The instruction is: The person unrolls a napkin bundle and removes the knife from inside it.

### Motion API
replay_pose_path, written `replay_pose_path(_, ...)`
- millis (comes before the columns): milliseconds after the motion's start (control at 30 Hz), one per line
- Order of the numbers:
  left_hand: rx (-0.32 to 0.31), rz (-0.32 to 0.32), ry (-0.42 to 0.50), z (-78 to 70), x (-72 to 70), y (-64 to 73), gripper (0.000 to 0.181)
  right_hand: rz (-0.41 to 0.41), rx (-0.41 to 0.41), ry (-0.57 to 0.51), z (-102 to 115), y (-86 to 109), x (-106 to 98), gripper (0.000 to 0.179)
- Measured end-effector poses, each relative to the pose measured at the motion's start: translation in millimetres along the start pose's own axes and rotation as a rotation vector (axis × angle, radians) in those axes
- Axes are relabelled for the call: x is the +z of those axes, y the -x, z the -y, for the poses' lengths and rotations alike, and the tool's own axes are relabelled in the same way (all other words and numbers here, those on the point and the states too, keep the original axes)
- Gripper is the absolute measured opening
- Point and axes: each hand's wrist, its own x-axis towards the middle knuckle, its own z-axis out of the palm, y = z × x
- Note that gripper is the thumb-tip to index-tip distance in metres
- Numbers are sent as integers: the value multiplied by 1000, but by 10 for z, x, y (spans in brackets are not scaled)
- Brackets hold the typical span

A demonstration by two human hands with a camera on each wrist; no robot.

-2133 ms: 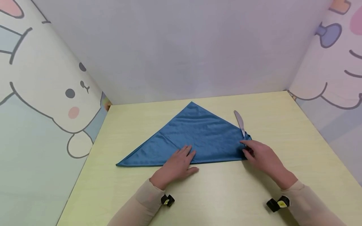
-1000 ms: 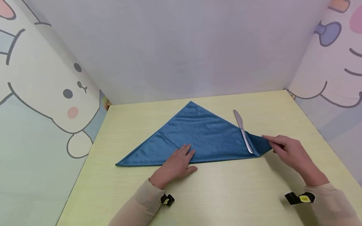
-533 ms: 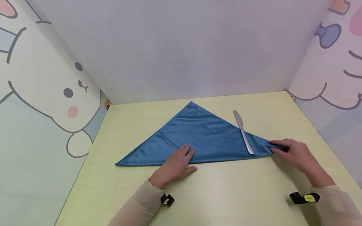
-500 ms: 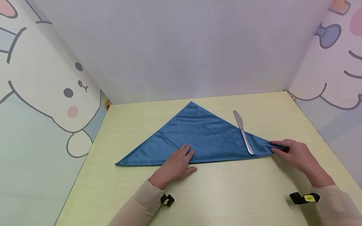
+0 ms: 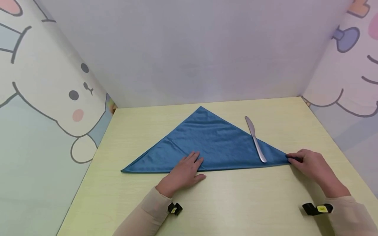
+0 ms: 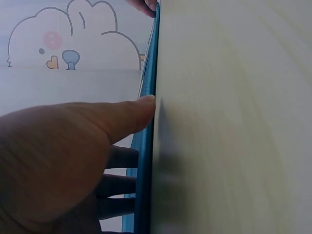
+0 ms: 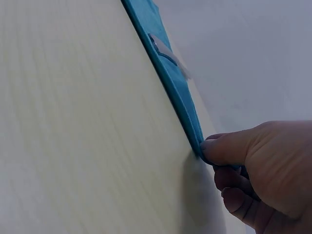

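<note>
A blue satiny cloth napkin (image 5: 218,141), folded into a wide triangle, lies on the table with its peak pointing away. Across its right part rests a silver table knife (image 5: 256,139), handle on the cloth and blade tip beyond the far edge. My left hand (image 5: 183,172) lies with straight fingers on the napkin near its front edge, thumb on the table side. With thumb and fingers, my right hand (image 5: 313,165) pinches the napkin's right corner. In the right wrist view the right hand (image 7: 258,170) holds that corner; its very tip is hidden in the grip.
The pale wooden table (image 5: 236,203) extends around the cloth. A plain grey-white wall (image 5: 192,52) rises behind it. Cartoon-printed panels stand at the left (image 5: 47,105) and right (image 5: 351,75).
The right hand has moved right from beside the knife handle, unfolding the napkin's right corner and drawing it outward. The knife handle is now uncovered on the cloth. The left hand stays put.
</note>
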Motion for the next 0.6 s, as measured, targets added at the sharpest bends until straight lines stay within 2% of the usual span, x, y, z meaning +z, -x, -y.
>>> replay_pose_path(133, -2, 3, -4, 3, 4, -3, 68, 2, 11, 15, -31, 29, -1, 21)
replay_pose_path(367, 10, 3, 3, 26, 7, 3, 67, -63, 7, 17, -39, 62, -4, 14)
replay_pose_path(500, 13, -7, 39, 89, -13, 31, 66, -92, -2, 25, 57, 45, -32, 20)
replay_pose_path(600, -7, -29, 71, 177, -48, 66, 67, -118, -13, 8, 196, -3, -57, 28)
